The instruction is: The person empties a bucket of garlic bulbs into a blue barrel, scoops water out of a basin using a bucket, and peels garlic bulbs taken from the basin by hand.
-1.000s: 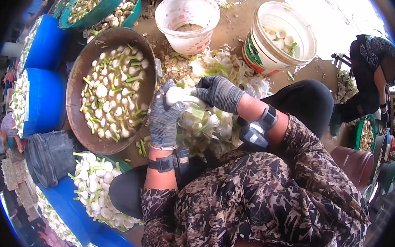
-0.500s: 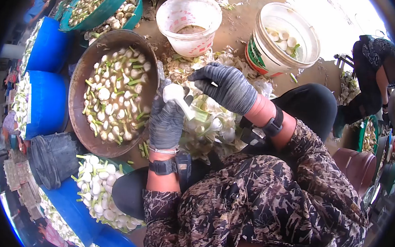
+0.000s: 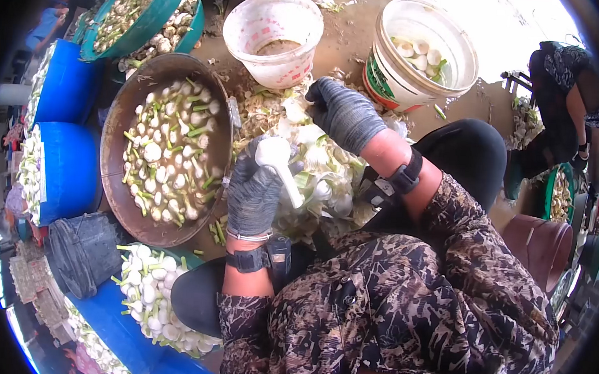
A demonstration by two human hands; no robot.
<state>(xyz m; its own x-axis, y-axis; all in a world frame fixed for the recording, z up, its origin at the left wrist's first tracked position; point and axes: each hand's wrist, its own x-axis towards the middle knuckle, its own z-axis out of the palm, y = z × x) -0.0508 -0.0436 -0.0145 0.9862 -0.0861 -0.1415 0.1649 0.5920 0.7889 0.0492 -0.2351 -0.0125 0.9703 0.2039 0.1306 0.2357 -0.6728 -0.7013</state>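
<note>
1. Head view: the left hand [image 3: 252, 201], in a grey glove, is closed around a white bulb [image 3: 272, 151], which serves as the centre of the clock face used below.
2. The bulb's pale stem [image 3: 291, 188] slants towards 5 o'clock, its end clear of the fingers.
3. At 2 o'clock, well apart from the bulb, the right hand [image 3: 348, 114] is also gloved in grey, its fingers curled inward; whether they grip anything, I cannot tell.
4. Pale peelings [image 3: 323, 188] lie piled below the hands, mostly from 1 to 5 o'clock.
5. At 9 o'clock, near the left hand, a round brown basin [image 3: 113, 162] holds many green-stemmed bulbs [image 3: 171, 155] in cloudy liquid.
6. At 12 o'clock stands a white tub [image 3: 279, 69] with red marks.
7. Beyond the right hand, at 2 o'clock, a white bucket [image 3: 404, 94] has several bulbs inside.
8. At 7 o'clock is a heap of bulbs [image 3: 152, 294]; at 8 o'clock, a black bucket [image 3: 82, 256].
9. Farther out, two blue tubs [image 3: 71, 169] stand near 9 o'clock and two green tubs [image 3: 152, 24] at 10, all filled.
10. Another person [image 3: 566, 93] is between 2 and 3 o'clock.
</note>
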